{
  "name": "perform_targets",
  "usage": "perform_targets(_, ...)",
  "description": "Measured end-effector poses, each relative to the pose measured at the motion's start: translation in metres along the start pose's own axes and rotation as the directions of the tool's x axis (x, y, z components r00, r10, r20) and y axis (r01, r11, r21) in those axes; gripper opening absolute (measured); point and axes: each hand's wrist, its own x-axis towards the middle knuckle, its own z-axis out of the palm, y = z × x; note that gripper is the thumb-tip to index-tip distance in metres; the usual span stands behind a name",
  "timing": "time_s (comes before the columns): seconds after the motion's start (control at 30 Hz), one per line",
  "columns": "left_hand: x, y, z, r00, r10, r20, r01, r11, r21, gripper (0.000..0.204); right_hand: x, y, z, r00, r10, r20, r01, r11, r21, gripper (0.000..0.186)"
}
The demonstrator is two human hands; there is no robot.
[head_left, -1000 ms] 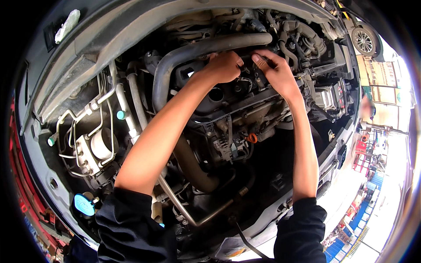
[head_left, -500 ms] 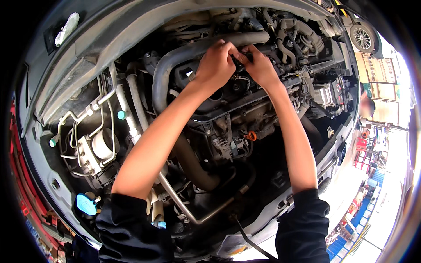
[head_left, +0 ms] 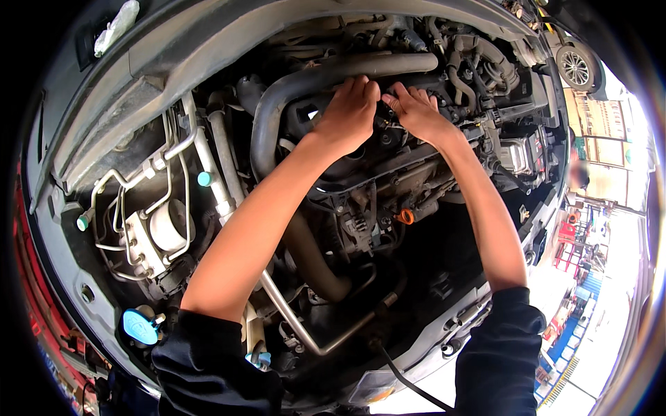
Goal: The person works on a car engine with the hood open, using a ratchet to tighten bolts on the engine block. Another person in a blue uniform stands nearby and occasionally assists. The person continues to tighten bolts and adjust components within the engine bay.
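Observation:
Both my arms reach over a car engine (head_left: 385, 142) in an open engine bay. My left hand (head_left: 352, 114) is over the top of the engine, just below a thick black hose (head_left: 374, 64). Its fingers are curled down, and whatever they grip is hidden beneath them. Beside it, a small gap away, my right hand (head_left: 418, 116) is closed too, its thumb pointing toward the left hand. The part under its fingers cannot be made out. Below the hands show a round dark cap-like part (head_left: 386, 138) and an orange ring handle (head_left: 405, 217).
A metal pipe (head_left: 284, 305) and a block with thin metal lines (head_left: 146, 243) lie left of the engine. A blue cap (head_left: 141, 326) sits at the front left. The battery (head_left: 517, 154) is on the right. A blurred person (head_left: 578, 177) is in the workshop beyond.
My hands were touching at the fingertips and have drawn slightly apart. The right hand has turned, with its fingers now curled away to the right. The whole view has shifted a little.

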Motion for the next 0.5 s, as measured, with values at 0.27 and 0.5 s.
perform_targets(0.27, 0.007, -0.007, -0.008, 0.984, 0.13, 0.123, -0.134, 0.991, 0.021, 0.019, 0.0, -0.004, -0.011, 0.996, -0.004, 0.093, 0.017, 0.99, -0.143, 0.042)
perform_targets(0.5, 0.006, -0.003, -0.002, 0.99, 0.086, 0.115, -0.09, 0.996, 0.028, 0.015, -0.006, -0.005, -0.019, 0.997, 0.051, 0.056, -0.051, 0.999, 0.001, 0.047)
